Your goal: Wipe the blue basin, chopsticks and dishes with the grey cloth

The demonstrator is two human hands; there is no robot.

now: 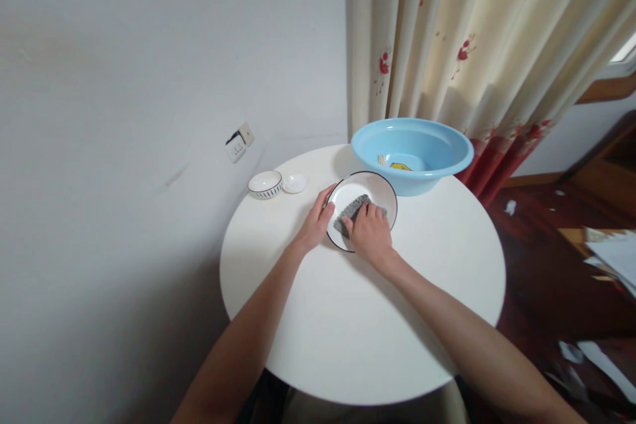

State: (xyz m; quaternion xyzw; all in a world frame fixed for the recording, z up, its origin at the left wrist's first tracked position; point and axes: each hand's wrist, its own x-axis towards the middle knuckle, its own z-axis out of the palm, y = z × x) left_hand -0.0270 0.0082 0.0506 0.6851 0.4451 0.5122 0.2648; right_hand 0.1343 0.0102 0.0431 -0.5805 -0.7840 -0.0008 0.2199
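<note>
A white plate (385, 189) with a dark rim is tilted up over the table, its inner face toward me. My left hand (316, 220) grips the plate's left edge, thumb on the inside and fingers behind it. Inside the plate, my right hand (371, 230) presses a grey cloth (344, 218) against the surface. The fingers of that hand are curled over the cloth and hide part of it. Just behind the plate stands a light blue basin (432, 175).
The round white table (318, 351) stands against a wall. On its far left are a small bowl (265, 193) with dark stripes and a small white dish (295, 183). A wall socket (236, 147) is above them. Curtains (437, 26) hang behind the basin. Papers (613, 252) lie at the right.
</note>
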